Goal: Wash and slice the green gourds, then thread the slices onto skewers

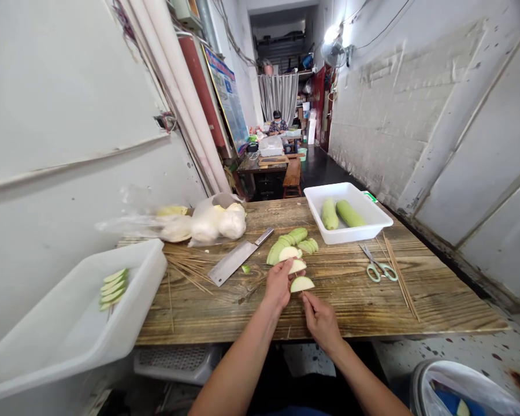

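My left hand (pixel 278 283) is closed on pale green-skinned squash slices (pixel 301 283), pinching them above the wooden table (pixel 372 300). My right hand (pixel 320 320) is closed just below the lowest slice, gripping a thin bamboo skewer that runs up into it. A fan of cut squash slices (pixel 290 245) lies on the table just beyond my hands. A cleaver (pixel 238 261) rests to the left of the slices.
A white tub (pixel 351 231) holds two whole green squashes (pixel 340 214). Scissors (pixel 378 267) and loose skewers (pixel 401 277) lie at right. At left a white bin (pixel 69 329) holds a skewered stack of slices (pixel 112 287). Plastic bags (pixel 208 222) sit by the wall. A person sits far back.
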Motion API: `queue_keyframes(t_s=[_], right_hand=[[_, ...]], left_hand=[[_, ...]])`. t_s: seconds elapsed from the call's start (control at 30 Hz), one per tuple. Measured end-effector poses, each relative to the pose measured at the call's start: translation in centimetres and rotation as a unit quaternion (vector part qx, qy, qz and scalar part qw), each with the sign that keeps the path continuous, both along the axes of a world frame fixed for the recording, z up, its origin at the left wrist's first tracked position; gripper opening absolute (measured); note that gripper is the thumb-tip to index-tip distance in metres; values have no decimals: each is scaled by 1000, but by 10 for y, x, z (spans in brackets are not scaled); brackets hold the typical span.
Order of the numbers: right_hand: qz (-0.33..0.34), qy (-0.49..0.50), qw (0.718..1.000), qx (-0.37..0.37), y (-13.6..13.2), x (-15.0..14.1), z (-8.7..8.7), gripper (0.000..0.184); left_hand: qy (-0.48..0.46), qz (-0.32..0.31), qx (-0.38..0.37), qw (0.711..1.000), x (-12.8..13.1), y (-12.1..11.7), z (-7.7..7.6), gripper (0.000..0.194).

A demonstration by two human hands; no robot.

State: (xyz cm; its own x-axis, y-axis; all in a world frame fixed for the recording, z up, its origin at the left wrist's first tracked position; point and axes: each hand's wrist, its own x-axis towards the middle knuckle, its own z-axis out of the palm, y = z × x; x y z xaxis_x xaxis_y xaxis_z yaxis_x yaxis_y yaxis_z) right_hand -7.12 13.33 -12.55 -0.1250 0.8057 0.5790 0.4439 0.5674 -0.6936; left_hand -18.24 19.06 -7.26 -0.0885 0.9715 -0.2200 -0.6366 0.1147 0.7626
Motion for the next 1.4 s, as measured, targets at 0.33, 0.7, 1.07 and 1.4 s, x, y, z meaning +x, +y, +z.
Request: queue_keyframes(t_s=[0.33,0.7,1.07,1.4], right_hand=[[-5,9,1000,-8,1,1,-1,26],[35,-4,999,-2,-1,2,-4,24],[23,-9,1000,-13,-2,0,-1,26],[-96,-14,995,16,-2,57,-3,26]], left_hand=[[44,8,35,998,8,-7,-3,41],[17,22,6,1000,-22,18,13,17],[43,13,7,999,-7,7,6,28],[261,-21,142,955,-25,41,-10,22]])
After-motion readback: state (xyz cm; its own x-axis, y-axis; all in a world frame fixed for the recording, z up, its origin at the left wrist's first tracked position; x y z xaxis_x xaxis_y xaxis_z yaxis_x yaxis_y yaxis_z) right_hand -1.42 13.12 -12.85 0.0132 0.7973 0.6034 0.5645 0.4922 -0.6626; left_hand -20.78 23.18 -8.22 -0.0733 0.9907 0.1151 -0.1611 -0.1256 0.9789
